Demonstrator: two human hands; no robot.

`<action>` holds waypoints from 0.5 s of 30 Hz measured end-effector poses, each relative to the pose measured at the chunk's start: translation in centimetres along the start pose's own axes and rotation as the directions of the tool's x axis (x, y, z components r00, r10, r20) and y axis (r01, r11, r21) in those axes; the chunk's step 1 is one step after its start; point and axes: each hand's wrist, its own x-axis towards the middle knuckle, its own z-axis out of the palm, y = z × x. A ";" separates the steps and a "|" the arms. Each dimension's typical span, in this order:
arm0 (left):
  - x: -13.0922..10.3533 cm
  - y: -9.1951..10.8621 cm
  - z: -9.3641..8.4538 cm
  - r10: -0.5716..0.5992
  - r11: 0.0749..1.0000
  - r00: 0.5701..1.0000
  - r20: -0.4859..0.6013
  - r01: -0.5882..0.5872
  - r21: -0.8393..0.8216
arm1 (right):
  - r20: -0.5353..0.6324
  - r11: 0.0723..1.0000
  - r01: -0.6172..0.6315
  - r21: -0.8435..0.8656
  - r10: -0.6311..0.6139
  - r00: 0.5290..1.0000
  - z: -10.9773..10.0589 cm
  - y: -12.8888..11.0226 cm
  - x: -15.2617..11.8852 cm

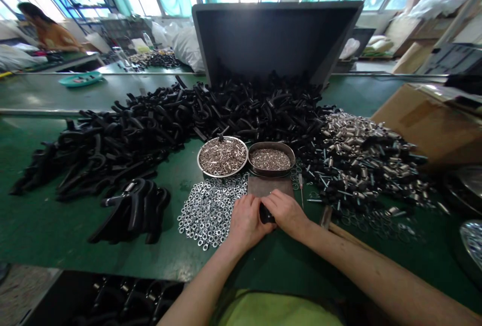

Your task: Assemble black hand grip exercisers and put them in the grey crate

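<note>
Both hands are closed on a small black part (266, 213), mostly covered by the fingers, at the near edge of a flat metal plate (270, 185). My left hand (246, 220) grips it from the left and my right hand (283, 209) from the right. Silvery nuts (207, 210) lie loose beside my left hand. Behind the plate are a round dish (198, 161) heaped with thin metal pins and an oval tin (271, 171) of tiny metal pieces. A thin screwdriver (301, 185) lies just right of the plate.
Black curved handles (169, 120) are piled across the bench, with a few finished-looking ones (137, 210) at front left. Springs and bolts (361, 160) spread on the right, near a hammer (327, 218) and a cardboard box (433, 125). A large grey bin (276, 39) stands behind; a person (50, 29) sits far left.
</note>
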 end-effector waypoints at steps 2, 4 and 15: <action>-0.1 0.0 0.0 0.011 0.999 1.000 0.001 -0.012 0.047 | -0.074 1.000 0.018 0.012 -0.017 0.997 0.2 0.4 -0.6; -0.2 0.1 -0.2 0.047 0.997 0.999 0.010 -0.048 0.053 | -0.101 0.993 -0.074 0.097 0.084 0.991 -0.2 1.7 -0.3; -0.3 0.3 -0.8 0.109 0.986 0.988 0.106 -0.121 0.112 | 0.265 0.851 -0.512 -0.118 0.524 0.809 -0.7 11.9 9.5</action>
